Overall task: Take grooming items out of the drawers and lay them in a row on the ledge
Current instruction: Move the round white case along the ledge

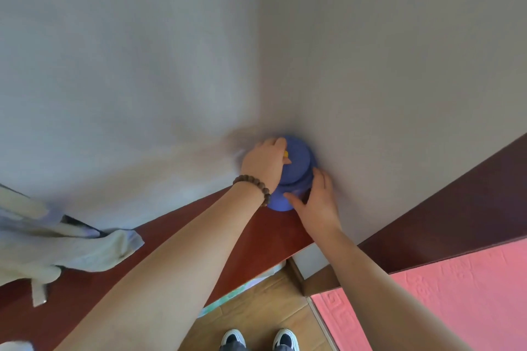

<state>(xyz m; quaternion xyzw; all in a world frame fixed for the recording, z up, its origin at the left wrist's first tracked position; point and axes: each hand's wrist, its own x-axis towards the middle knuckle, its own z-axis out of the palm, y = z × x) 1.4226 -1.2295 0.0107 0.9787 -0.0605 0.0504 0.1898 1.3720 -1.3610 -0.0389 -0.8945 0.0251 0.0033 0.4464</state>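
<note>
Head view: blue container at the corner of the ledge

Item 1. Blue container point(296, 171), round, plastic by the look of it, with a small yellow part near its top. Location: standing on the red-brown ledge point(273, 234), pushed into the corner where the two pale walls meet. Blurred, so I cannot tell what kind of grooming item it is.

Item 2. My left hand point(263, 164), beaded bracelet point(256, 186) at the wrist. It lies over the upper part of the container, fingers point(278, 143) curled round the top.

Item 3. My right hand point(316, 199). Fingers fairly straight, laid against the lower side of the container; it steadies and does not clasp.

Item 4. Pale cloth point(85, 251), draped on the ledge to the left, well apart from the container.

Item 5. Wooden floor point(265, 313) and my shoes, below the ledge edge.

Risks noted. The container seems top-heavy in shape; letting go unevenly could tip it toward the ledge edge and onto the floor. Pressed this hard into the corner, it leaves the row only one direction to grow, toward the cloth, which may need shifting. No drawers are in view.
</note>
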